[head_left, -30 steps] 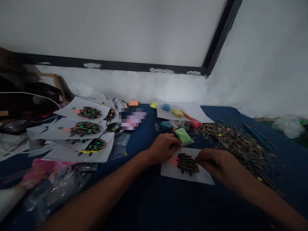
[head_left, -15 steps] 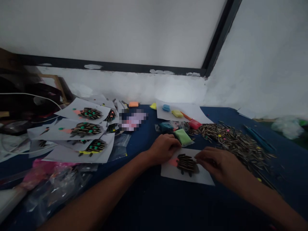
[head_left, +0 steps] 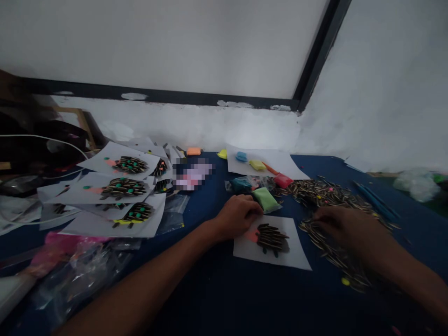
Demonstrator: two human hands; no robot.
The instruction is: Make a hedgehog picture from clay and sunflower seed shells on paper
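A small white sheet of paper (head_left: 252, 254) lies on the blue table with a hedgehog figure on it. Its face is pink clay (head_left: 251, 234) and its back is covered in sunflower seeds (head_left: 271, 237). My left hand (head_left: 238, 215) rests at the sheet's upper left corner, fingers curled over it. My right hand (head_left: 338, 224) is among the loose sunflower seeds (head_left: 322, 242) right of the sheet, slightly blurred. Its fingers are pinched together, and whatever is between them is hidden. A packet of green clay (head_left: 266, 199) lies just beyond the sheet.
Finished-looking seed hedgehogs on paper sheets (head_left: 82, 226) are stacked at the left. Behind my hands lie red clay (head_left: 283, 180), blue clay (head_left: 241, 156) and yellow clay (head_left: 257, 164). Crumpled plastic bags (head_left: 87, 270) lie front left. A blue pen-like tool (head_left: 376, 200) is beyond the seeds.
My right hand has moved right, from the hedgehog's back to the seed pile. A seed now shows sticking out at the hedgehog's right side. My left hand stays in place.
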